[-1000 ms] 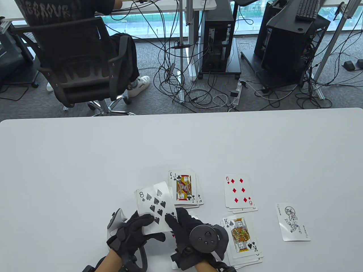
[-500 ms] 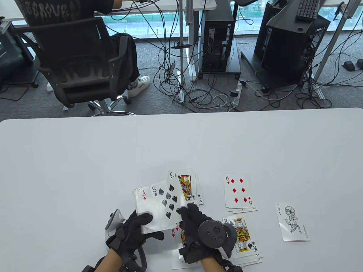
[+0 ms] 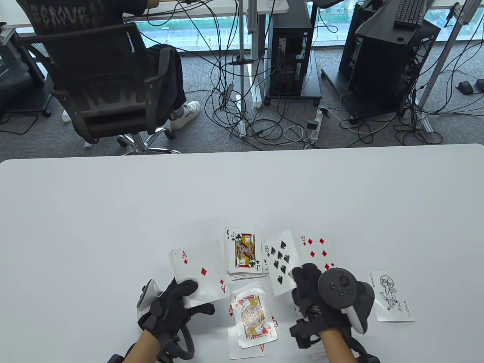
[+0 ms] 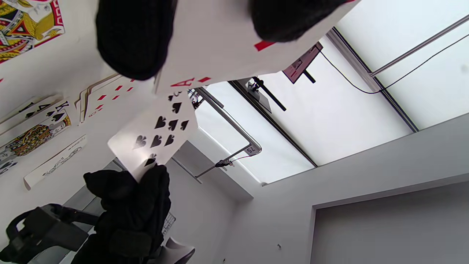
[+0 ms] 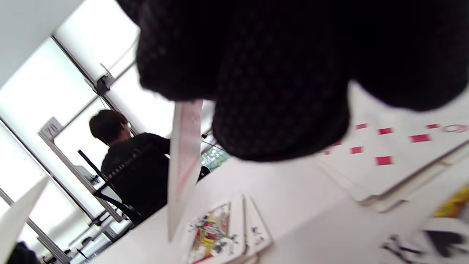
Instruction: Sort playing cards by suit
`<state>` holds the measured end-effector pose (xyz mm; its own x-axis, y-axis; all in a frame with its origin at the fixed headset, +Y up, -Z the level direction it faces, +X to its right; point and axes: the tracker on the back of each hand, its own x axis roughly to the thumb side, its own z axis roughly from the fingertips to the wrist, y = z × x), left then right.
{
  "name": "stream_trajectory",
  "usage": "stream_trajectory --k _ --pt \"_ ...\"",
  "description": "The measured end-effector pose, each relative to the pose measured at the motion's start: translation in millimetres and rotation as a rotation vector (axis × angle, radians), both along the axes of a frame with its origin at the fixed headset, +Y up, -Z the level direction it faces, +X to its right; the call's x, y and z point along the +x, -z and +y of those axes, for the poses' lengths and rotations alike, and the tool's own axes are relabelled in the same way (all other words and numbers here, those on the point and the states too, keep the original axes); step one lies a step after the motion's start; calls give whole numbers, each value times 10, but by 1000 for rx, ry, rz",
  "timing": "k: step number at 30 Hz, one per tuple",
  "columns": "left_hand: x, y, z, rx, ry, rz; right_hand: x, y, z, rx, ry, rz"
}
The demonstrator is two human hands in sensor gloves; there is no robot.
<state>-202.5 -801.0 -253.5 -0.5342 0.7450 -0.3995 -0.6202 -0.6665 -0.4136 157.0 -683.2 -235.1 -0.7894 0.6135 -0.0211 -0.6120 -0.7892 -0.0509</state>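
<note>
Cards for sorting lie in several face-up piles on the white table [image 3: 113, 211], and the task appears well advanced but not finished. Right hand [image 3: 314, 291] pinches the eight of spades [image 3: 281, 261] by its near corner, fingers closed on it, holding it raised between the club pile [image 3: 244, 251], topped by a jack, and the diamond pile [image 3: 319, 245], topped by a six. Left hand [image 3: 177, 302] grips the remaining stock [image 3: 198, 274], thumb and fingers curled round its near end, with the ace of diamonds showing on top. A heart pile [image 3: 253, 315], topped by a jack, lies close to the near edge between the two hands. A joker [image 3: 391, 297] lies apart at the right. In the left wrist view a king of spades [image 4: 34, 134] tops a further pile; in the table view that pile is hidden beneath the right hand. Judgement: four suit piles are established; the eight belongs on the spade pile, near the carrying hand. Outstanding: that placement, the ace, and whatever cards sit beneath it; their count cannot be determined.
</note>
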Motion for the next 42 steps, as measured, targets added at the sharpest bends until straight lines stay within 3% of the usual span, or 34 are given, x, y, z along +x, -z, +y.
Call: stream_trajectory --k 7,15,25,28,35,38,42 --pt "-9 -2 -13 -2 0 6 355 -252 -396 -341 -178 -70" --pt "-20 -11 -18 -7 6 13 329 -239 -850 -619 -582 -45" --pt "-18 -16 -41 -21 26 13 275 -209 -780 -603 -714 -28" --pt "-10 -18 -54 -27 29 7 177 -181 -607 -544 -678 -27" --pt "12 -22 -66 -34 27 -5 -536 -63 -151 -161 -405 148" --pt "14 -18 -68 -25 27 -13 -947 -26 -131 70 -241 221" --pt "25 -24 -72 -29 22 -24 -1335 -34 -272 197 -50 264"
